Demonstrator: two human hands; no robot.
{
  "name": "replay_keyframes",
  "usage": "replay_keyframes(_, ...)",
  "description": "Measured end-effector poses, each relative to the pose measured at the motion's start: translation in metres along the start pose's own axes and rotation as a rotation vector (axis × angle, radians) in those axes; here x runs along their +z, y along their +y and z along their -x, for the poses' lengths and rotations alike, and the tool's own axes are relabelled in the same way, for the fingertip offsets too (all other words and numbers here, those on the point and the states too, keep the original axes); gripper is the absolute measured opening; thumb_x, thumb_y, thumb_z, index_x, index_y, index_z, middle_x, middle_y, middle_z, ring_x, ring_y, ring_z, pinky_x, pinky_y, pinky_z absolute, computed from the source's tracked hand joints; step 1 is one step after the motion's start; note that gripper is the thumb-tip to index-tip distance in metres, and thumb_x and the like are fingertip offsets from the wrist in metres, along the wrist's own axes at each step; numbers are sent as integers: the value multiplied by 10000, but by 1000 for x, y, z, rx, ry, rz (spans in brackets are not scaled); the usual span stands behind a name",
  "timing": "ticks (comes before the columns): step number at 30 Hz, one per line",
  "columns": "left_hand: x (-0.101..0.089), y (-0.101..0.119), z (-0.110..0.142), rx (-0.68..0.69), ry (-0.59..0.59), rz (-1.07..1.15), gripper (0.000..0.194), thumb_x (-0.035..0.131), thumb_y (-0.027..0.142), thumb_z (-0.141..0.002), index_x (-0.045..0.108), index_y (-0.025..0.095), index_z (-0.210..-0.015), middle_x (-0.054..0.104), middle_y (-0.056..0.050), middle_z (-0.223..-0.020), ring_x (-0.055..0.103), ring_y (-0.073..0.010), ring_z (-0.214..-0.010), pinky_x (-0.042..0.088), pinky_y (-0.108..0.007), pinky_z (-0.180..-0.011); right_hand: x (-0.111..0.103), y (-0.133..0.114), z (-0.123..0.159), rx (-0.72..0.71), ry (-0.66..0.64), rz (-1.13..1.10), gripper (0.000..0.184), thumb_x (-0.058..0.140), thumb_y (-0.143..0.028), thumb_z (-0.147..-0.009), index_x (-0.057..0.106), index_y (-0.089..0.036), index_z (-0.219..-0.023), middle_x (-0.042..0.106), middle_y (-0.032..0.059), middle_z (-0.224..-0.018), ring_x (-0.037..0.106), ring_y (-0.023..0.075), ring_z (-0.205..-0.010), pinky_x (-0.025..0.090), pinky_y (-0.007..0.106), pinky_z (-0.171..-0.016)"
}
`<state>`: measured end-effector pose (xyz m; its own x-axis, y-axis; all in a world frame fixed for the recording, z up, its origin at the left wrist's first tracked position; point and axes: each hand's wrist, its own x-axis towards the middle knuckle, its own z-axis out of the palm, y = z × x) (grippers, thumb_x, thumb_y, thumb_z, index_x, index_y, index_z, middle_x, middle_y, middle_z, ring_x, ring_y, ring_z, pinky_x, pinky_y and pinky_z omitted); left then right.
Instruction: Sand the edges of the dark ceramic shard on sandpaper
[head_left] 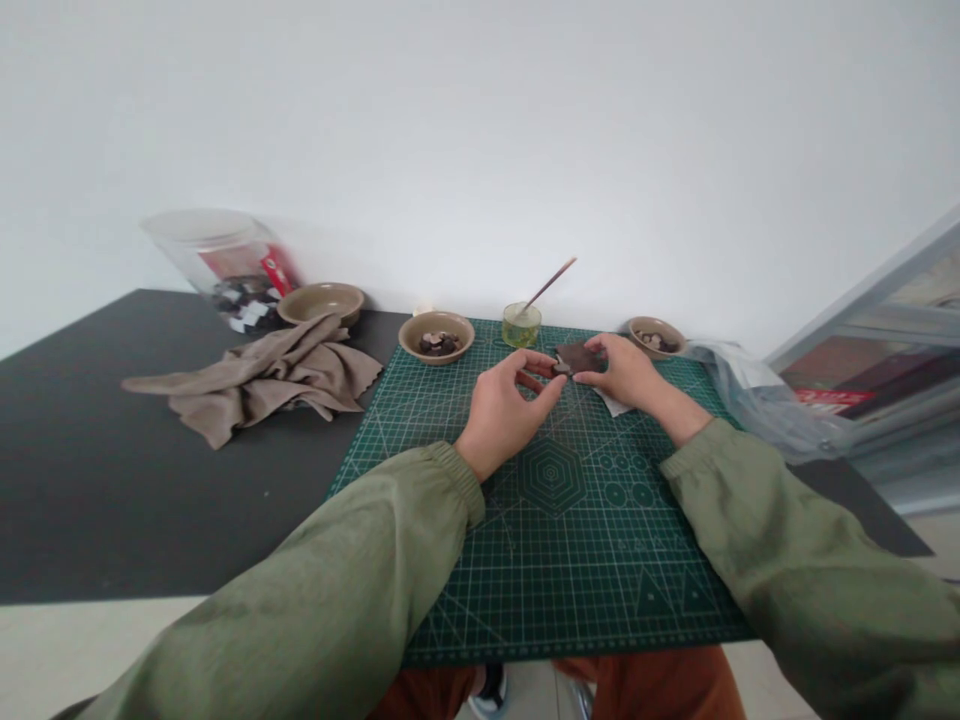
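Brands/labels first: red label on the clear container [176,240] at 10 o'clock from the mat's middle, txt too blurred to read; red-and-white print on the shelf unit [911,400] at 2–3 o'clock, also illegible. Green cutting mat [555,600] on the dark table [90,430] has white grid, hexagon, circle & triangle markings, small txt unreadable. Bowls = 3, all tan: left bowl [321,298] beside the container, mid bowl [409,345] at 11 w/ small brown pcs, right bowl [677,350] at 1, also w/ brown pcs; pcs too small to count. 1 greenish cup [520,328] approx 12, w/ 1 thin stick [551,283] leaning right. 1 brown cloth [277,375] at 9–10, crumpled; 1 clear plastic bag [780,410] at 2. Dark brown pc [581,358] is at 12, above the mat, between both hands. Right hand [630,372] has its grip closed on the pc's right side, thumb + fingers; white sheet [613,403] just below. Left hand [506,405] has thumb & fingertips at the pc's left corner; can't tell if that grip is clenched or loose.
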<state>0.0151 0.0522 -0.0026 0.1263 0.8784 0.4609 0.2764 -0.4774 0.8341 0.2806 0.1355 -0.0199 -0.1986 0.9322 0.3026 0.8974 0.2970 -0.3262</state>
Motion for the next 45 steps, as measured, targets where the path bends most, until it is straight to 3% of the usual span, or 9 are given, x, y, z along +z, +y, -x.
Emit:
replay_keyframes(5,-1,-1,-1,5,-2,-4,165,809,321,-980,787,211,-1101,855,-35,-1041,773,-165,-805,572,-292,-681,7,-2,-25,13,23,54,485,916,-377,-873,701,-207,-1273,759,169,-1337,730,361,-1189,570,518,-1068)
replay_keyframes(9,-1,-1,-1,5,-2,-12,157,806,322,-984,787,217,-1099,858,-38,-1056,772,-164,-801,575,-296,-680,-16,5,-27,76,2,78,445,834,-468,-948,705,-209,-1286,768,180,-1343,733,366,-1199,565,511,-1053)
replay_keyframes(12,-1,-1,0,5,-10,-15,149,803,319,-986,790,225,-1101,859,-31,-1061,774,-163,-812,583,-300,-692,-43,19,-11,186,-60,102,363,800,-497,-960,745,-197,-1157,813,167,-1059,762,386,-1054,572,510,-936)
replay_keyframes(15,0,0,1,4,-19,-22,146,807,314,-980,794,231,-1099,858,-21,-1031,773,-164,-812,586,-305,-702,-60,31,11,262,-184,54,427,963,-475,-791,748,-204,-1041,802,114,-870,772,347,-890,566,434,-793)
replay_keyframes(24,-1,0,0,12,-52,-71,140,797,308,-982,792,224,-1093,853,-24,-1021,772,-170,-814,578,-308,-702,-55,5,58,282,-432,-448,521,865,-438,-904,661,-187,-1312,859,97,-930,768,215,-678,461,262,-446)
replay_keyframes(31,0,-1,6,29,-178,-151,181,817,319,-968,803,252,-1136,855,-23,-1015,781,-192,-833,609,-327,-740,-52,-14,68,127,-283,-540,322,750,-473,-1018,736,-210,-1202,849,77,-980,757,196,-705,513,259,-466)
replay_keyframes(35,0,1,8,53,-258,-173,184,811,314,-980,809,252,-1152,860,-34,-1042,801,-199,-864,622,-322,-743,-38,-18,75,12,-391,-716,332,706,-498,-1070,732,-208,-1229,858,53,-932,702,163,-609,560,290,-552)
replay_keyframes(40,0,6,10,43,-328,-115,198,822,316,-992,820,252,-1179,868,-21,-1036,820,-190,-897,626,-289,-731,-40,-31,86,-81,-101,-664,298,822,-493,-1012,790,-260,-1194,837,48,-964,742,195,-711,576,320,-605)
replay_keyframes(45,1,7,12,-5,-354,-49,210,844,333,-988,844,255,-1183,875,-19,-1129,819,-186,-926,619,-278,-724,-44,-45,94,-338,6,-573,222,877,-397,-985,794,-297,-1166,799,45,-1099,738,198,-792,582,340,-628)
